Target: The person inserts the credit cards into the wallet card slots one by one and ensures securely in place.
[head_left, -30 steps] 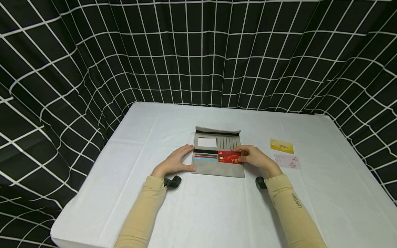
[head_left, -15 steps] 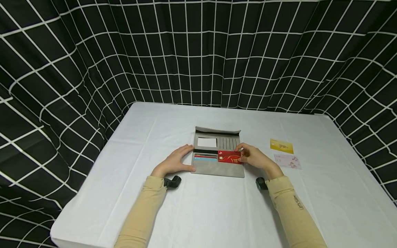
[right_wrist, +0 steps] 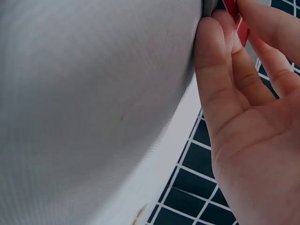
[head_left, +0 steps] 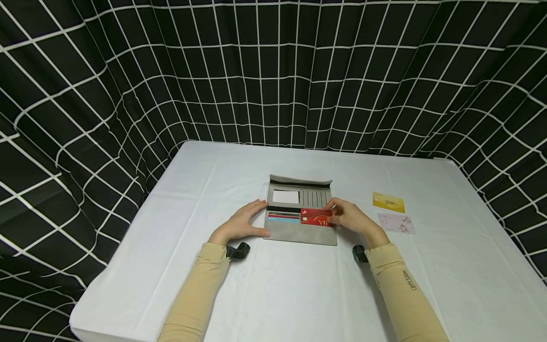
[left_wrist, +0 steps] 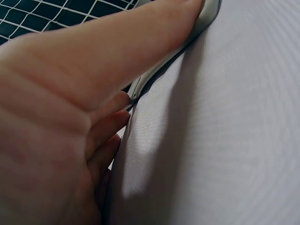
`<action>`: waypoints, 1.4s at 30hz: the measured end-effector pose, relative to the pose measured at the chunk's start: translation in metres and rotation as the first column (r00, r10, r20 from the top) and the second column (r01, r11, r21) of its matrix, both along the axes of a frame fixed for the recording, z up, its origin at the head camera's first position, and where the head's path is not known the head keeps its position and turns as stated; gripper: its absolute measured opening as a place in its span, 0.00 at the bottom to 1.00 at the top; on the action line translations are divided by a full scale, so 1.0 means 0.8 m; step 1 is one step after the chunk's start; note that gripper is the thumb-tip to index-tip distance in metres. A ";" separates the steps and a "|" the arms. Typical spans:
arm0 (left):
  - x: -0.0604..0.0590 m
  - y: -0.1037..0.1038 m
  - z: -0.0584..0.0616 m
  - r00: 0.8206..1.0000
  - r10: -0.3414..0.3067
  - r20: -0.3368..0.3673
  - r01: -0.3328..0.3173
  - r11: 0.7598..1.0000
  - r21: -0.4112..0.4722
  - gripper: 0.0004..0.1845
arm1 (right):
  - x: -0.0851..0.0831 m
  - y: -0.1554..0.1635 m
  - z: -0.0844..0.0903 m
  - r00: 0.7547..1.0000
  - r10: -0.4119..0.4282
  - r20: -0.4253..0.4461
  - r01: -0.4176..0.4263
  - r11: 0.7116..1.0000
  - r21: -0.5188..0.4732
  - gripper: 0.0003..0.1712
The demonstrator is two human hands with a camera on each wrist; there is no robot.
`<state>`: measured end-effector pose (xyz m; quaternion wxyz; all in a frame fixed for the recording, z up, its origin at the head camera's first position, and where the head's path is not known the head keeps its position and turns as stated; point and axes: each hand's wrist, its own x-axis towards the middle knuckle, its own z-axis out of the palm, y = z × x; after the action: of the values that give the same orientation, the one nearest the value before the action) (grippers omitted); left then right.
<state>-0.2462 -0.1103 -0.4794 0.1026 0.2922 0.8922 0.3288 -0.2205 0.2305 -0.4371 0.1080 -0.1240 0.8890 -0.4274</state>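
Note:
A grey wallet (head_left: 299,234) lies unfolded on the white table. Colourful cards (head_left: 283,217) fill slots in its lower left, and a white insert (head_left: 286,196) shows in the upper half. Over the lower right lies a red card (head_left: 314,216) marked VIP, its right end pinched between the thumb and fingers of my right hand (head_left: 352,219). The right wrist view shows this red card (right_wrist: 243,33) at the fingertips. My left hand (head_left: 240,222) rests at the wallet's left side, thumb and fingers spread, fingertips touching its edge (left_wrist: 208,18) in the left wrist view.
To the right of the wallet, a gold card (head_left: 388,202) and a pale pink floral card (head_left: 396,223) lie flat on the white-clothed table (head_left: 282,294). Black curtains (head_left: 290,71) with a white grid surround the table's back and sides.
The right index finger has slid slightly to the right along the red card's upper edge. The left hand and the wallet stay in place.

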 end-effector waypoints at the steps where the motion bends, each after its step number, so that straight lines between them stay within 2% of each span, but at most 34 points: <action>1: 0.000 0.000 0.000 1.000 0.000 0.001 0.000 1.000 0.001 0.49 | 0.000 0.000 0.000 1.000 0.003 -0.002 -0.003 1.000 -0.002 0.13; 7: 0.000 0.001 0.000 1.000 0.009 0.009 -0.009 1.000 -0.008 0.49 | 0.000 0.001 -0.002 1.000 0.023 -0.020 -0.023 1.000 0.010 0.13; 9: 0.000 0.001 -0.001 1.000 0.008 0.008 -0.008 1.000 -0.007 0.49 | 0.006 -0.004 0.009 0.999 0.030 -0.018 -0.030 0.999 0.011 0.13; 14: 0.000 0.001 -0.001 1.000 0.003 0.005 -0.003 1.000 -0.004 0.49 | 0.008 -0.004 0.011 0.999 0.040 -0.013 -0.040 0.999 0.023 0.13; 16: -0.001 0.000 -0.001 1.000 0.000 0.002 0.000 1.000 -0.001 0.49 | 0.002 0.001 -0.001 0.999 0.038 -0.011 -0.038 0.999 0.038 0.14; 18: -0.001 0.000 -0.001 1.000 0.001 -0.002 -0.001 1.000 -0.003 0.49 | 0.001 0.001 -0.003 0.999 0.047 -0.003 -0.047 0.998 0.049 0.15; 25: 0.000 0.001 0.002 1.000 0.003 0.005 -0.003 1.000 -0.007 0.49 | 0.005 -0.003 -0.004 0.989 0.130 0.073 -0.132 0.991 0.029 0.35; 27: 0.001 0.001 0.004 1.000 -0.002 0.006 0.002 1.000 0.001 0.49 | 0.006 -0.004 -0.004 0.987 0.140 0.082 -0.142 0.990 0.017 0.38; 38: 0.004 0.002 0.008 1.000 -0.002 0.013 0.002 1.000 0.006 0.49 | 0.011 -0.006 -0.001 0.979 0.202 -0.008 -0.202 0.979 0.015 0.32; 42: 0.004 0.001 0.009 1.000 0.000 0.016 0.000 1.000 0.002 0.50 | 0.011 -0.006 -0.001 0.981 0.196 -0.003 -0.196 0.980 0.028 0.30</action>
<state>-0.2432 -0.1092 -0.4725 0.1093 0.2895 0.8911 0.3319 -0.2119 0.2255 -0.4378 0.1486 -0.2108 0.8786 -0.4020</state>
